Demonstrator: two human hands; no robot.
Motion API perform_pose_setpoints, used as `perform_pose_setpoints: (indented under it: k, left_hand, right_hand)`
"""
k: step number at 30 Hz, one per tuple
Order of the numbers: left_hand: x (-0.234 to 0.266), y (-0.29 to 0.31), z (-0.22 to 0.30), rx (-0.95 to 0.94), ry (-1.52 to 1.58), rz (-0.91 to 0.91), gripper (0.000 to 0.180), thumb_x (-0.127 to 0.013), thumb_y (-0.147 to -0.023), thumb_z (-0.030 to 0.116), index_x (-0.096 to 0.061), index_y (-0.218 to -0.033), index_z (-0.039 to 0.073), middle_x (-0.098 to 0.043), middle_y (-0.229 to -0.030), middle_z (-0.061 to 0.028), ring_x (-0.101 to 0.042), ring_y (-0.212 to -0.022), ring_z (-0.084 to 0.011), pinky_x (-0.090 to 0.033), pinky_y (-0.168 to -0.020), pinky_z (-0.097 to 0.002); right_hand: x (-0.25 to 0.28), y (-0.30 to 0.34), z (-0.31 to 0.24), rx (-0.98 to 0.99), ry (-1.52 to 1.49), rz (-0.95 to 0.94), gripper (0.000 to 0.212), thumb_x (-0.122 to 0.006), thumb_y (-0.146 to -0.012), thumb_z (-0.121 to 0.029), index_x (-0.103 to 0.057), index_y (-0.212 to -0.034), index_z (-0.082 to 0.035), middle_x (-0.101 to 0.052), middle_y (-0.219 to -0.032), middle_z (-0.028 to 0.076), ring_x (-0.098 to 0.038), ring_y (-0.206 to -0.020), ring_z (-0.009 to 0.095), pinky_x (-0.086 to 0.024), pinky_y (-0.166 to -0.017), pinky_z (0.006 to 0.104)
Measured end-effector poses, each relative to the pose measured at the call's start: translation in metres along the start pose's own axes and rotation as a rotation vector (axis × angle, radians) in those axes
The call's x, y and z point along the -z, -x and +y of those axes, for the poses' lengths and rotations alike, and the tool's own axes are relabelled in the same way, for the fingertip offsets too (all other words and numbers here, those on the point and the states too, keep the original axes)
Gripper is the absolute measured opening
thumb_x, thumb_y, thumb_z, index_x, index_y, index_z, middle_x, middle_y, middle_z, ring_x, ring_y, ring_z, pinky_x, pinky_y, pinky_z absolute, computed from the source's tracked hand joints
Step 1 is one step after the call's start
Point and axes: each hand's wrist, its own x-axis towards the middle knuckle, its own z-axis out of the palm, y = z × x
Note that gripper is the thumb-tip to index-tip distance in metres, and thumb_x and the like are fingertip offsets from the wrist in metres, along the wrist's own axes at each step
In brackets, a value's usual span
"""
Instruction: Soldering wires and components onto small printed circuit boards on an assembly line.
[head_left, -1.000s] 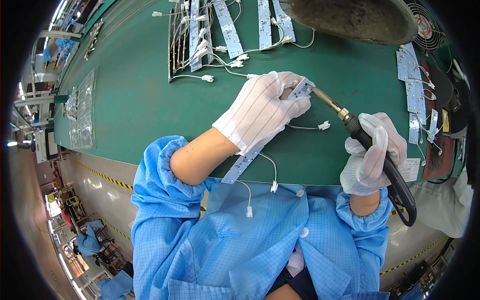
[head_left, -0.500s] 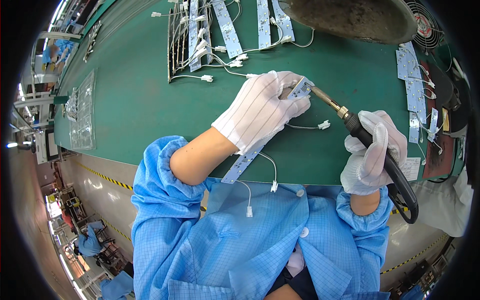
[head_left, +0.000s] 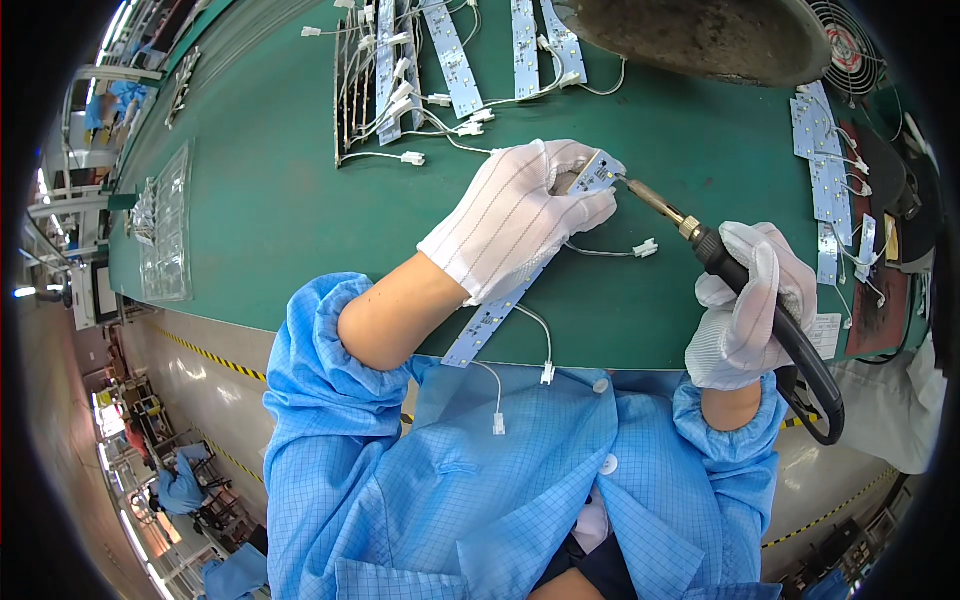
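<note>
My left hand (head_left: 525, 215), in a white striped glove, grips a pale blue LED circuit board strip (head_left: 486, 325). The strip slants under the palm, its lower end at the table's near edge and its upper end showing past my thumb. Thin white wires with white plugs hang from it; one plug (head_left: 646, 248) lies to the right of the hand. My right hand (head_left: 752, 305), gloved too, is closed around the black handle of a soldering iron (head_left: 722, 258). The iron's tip is at the upper right end of the strip; whether it touches I cannot tell.
On the green table (head_left: 270, 200), several wired LED strips (head_left: 452, 65) and a metal rack (head_left: 350, 100) lie at the back. A dark round hood (head_left: 710, 40) overhangs the back right, beside a fan (head_left: 848, 50). More strips (head_left: 825, 165) are stacked at right; a clear plastic tray (head_left: 167, 225) lies left.
The soldering iron's tip has drawn slightly down and right with my right hand. My left hand has shifted a little left, exposing more of the strip's upper end.
</note>
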Motion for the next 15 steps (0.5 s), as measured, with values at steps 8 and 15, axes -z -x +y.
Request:
perform_pose_setpoints:
  k: [8, 15]
  left_hand:
    - [-0.0011, 0.0006, -0.0009, -0.026, -0.002, 0.014, 0.035, -0.064, -0.082, 0.027, -0.062, -0.106, 0.002, -0.062, -0.085, -0.0155, -0.057, -0.073, -0.0262, -0.047, -0.069, -0.0342]
    - [-0.0010, 0.0004, 0.0019, 0.000, -0.007, 0.009, 0.037, -0.065, -0.079, 0.030, -0.062, -0.104, 0.002, -0.061, -0.085, -0.0193, -0.059, -0.080, -0.0328, -0.047, -0.073, -0.0382]
  right_hand:
    - [0.0004, -0.0025, -0.0016, -0.112, -0.175, -0.003, 0.034, -0.062, -0.087, -0.008, -0.048, -0.115, 0.002, -0.056, -0.098, 0.019, -0.062, -0.076, 0.028, -0.054, -0.065, 0.0370]
    - [-0.0023, 0.0030, 0.0071, 0.060, -0.036, 0.001, 0.034, -0.058, -0.090, -0.008, -0.044, -0.120, -0.002, -0.056, -0.103, 0.020, -0.063, -0.076, 0.030, -0.056, -0.065, 0.0371]
